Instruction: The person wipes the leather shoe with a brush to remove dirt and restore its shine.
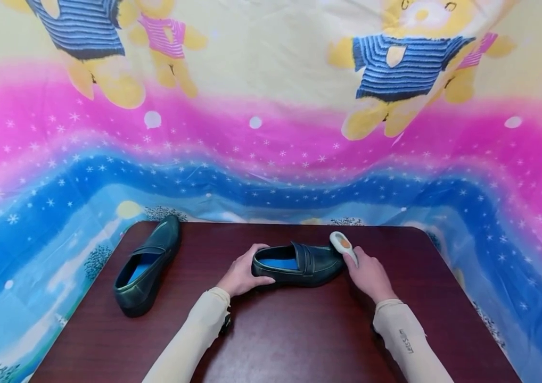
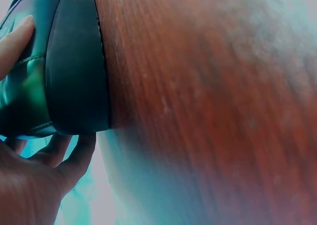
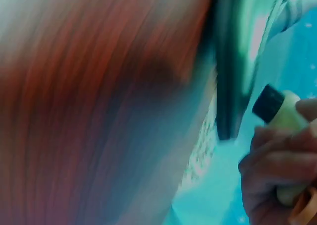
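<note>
A dark loafer [image 1: 319, 263] with a blue insole lies on the table, its toe to the right. My left hand [image 1: 244, 270] grips its heel, thumb on the near side and fingers round the back. The left wrist view shows the thick heel block [image 2: 77, 66] standing on the wood. At the toe, my right hand [image 1: 370, 274] holds a white-handled shoe brush [image 1: 340, 242] with an orange oval on top. A dark block [image 3: 268, 103] shows on its end in the right wrist view; whether it touches the leather I cannot tell.
A matching loafer [image 1: 148, 266] stands at the table's left side, toe pointing away. The dark red-brown wooden table [image 1: 271, 335] has rounded far corners. A cloth [image 1: 261, 143] printed with bears and snowflakes hangs behind and around it.
</note>
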Demonstrator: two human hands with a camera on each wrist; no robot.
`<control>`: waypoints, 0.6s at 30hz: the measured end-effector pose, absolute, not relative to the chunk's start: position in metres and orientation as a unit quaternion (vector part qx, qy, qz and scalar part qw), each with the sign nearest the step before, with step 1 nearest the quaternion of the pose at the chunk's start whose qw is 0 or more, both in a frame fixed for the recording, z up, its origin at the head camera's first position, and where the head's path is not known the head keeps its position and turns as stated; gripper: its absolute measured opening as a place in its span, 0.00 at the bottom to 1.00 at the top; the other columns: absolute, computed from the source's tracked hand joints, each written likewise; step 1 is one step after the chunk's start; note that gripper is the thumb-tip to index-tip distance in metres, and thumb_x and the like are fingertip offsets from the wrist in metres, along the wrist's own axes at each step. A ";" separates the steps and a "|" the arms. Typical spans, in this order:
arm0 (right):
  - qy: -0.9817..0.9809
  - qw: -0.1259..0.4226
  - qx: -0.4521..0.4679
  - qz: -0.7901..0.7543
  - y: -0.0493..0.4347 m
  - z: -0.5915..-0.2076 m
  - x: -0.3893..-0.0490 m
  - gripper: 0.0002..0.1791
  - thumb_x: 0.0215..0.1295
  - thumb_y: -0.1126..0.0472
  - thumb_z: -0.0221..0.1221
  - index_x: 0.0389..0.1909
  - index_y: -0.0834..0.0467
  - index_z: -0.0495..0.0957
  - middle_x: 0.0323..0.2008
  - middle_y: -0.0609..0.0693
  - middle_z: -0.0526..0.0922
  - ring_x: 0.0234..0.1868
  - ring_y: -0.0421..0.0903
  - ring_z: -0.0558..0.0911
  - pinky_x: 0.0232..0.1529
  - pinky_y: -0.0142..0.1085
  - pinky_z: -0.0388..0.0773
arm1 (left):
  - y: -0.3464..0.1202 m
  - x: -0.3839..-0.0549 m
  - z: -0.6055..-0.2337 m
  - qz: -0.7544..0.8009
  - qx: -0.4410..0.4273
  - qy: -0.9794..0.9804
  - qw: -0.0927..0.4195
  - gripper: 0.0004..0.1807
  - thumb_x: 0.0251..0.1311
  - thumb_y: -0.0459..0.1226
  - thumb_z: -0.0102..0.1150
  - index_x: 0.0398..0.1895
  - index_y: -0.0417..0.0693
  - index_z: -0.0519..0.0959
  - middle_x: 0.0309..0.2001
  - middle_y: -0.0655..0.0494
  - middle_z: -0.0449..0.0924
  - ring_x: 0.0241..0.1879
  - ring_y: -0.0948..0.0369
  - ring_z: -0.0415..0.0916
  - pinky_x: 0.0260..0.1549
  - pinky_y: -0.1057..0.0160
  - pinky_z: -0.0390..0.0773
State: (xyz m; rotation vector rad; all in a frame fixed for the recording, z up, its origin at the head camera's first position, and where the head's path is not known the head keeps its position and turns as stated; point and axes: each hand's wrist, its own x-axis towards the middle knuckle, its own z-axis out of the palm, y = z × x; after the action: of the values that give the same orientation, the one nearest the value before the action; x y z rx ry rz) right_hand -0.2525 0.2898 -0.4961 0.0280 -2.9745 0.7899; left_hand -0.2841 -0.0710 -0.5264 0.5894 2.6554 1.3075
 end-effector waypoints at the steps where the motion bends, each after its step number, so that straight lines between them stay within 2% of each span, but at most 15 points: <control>1: -0.960 0.016 0.014 0.280 0.286 -0.495 -0.253 0.25 0.83 0.42 0.45 0.55 0.62 0.71 0.25 0.54 0.72 0.23 0.48 0.70 0.29 0.41 0.68 | -0.071 -0.284 -0.527 0.432 0.195 0.879 0.062 0.45 0.53 0.54 0.79 0.72 0.69 0.64 0.66 0.56 0.75 0.61 0.52 0.75 0.60 0.43 0.78; 3: -0.946 -0.013 0.025 0.324 0.277 -0.493 -0.254 0.26 0.83 0.40 0.43 0.54 0.60 0.71 0.22 0.51 0.67 0.20 0.47 0.68 0.28 0.40 0.67 | -0.070 -0.285 -0.527 0.433 0.194 0.878 0.061 0.45 0.53 0.53 0.79 0.72 0.69 0.64 0.66 0.56 0.75 0.61 0.52 0.75 0.60 0.43 0.78; 7: -0.922 -0.060 0.019 0.382 0.261 -0.489 -0.257 0.28 0.82 0.38 0.42 0.63 0.56 0.73 0.19 0.47 0.62 0.16 0.46 0.64 0.24 0.40 0.67 | -0.069 -0.286 -0.527 0.434 0.197 0.878 0.056 0.45 0.54 0.53 0.79 0.72 0.69 0.64 0.66 0.56 0.75 0.61 0.53 0.75 0.59 0.44 0.79; 9: -0.917 -0.072 0.013 0.393 0.254 -0.488 -0.259 0.29 0.82 0.39 0.43 0.69 0.55 0.71 0.18 0.46 0.60 0.15 0.45 0.62 0.23 0.41 0.68 | -0.068 -0.286 -0.527 0.433 0.197 0.878 0.055 0.45 0.53 0.53 0.79 0.72 0.69 0.64 0.66 0.56 0.76 0.60 0.52 0.75 0.59 0.44 0.79; 11: -0.917 -0.075 0.008 0.391 0.249 -0.488 -0.260 0.30 0.82 0.39 0.43 0.70 0.55 0.70 0.18 0.46 0.60 0.15 0.45 0.62 0.23 0.41 0.68 | -0.068 -0.286 -0.526 0.432 0.198 0.878 0.055 0.45 0.53 0.53 0.79 0.72 0.69 0.64 0.65 0.56 0.76 0.60 0.52 0.76 0.59 0.44 0.78; 15: -0.940 -0.039 0.010 0.338 0.248 -0.490 -0.263 0.25 0.82 0.44 0.47 0.61 0.59 0.75 0.21 0.48 0.64 0.20 0.47 0.66 0.28 0.40 0.67 | -0.069 -0.285 -0.526 0.438 0.198 0.875 0.060 0.44 0.53 0.53 0.79 0.72 0.69 0.64 0.66 0.56 0.75 0.61 0.52 0.75 0.59 0.44 0.78; 18: -0.960 -0.009 0.008 0.281 0.252 -0.491 -0.263 0.23 0.81 0.45 0.50 0.54 0.61 0.76 0.25 0.54 0.74 0.24 0.49 0.71 0.31 0.42 0.69 | -0.070 -0.285 -0.527 0.442 0.193 0.873 0.064 0.44 0.54 0.52 0.79 0.72 0.70 0.64 0.67 0.56 0.75 0.62 0.52 0.75 0.60 0.43 0.78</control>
State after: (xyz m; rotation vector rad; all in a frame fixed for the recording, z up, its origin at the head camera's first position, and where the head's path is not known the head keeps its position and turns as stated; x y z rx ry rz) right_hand -0.2634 0.2517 -0.4913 0.0241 -3.0321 0.8888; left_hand -0.2846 -0.0701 -0.5265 0.5824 2.6372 1.3356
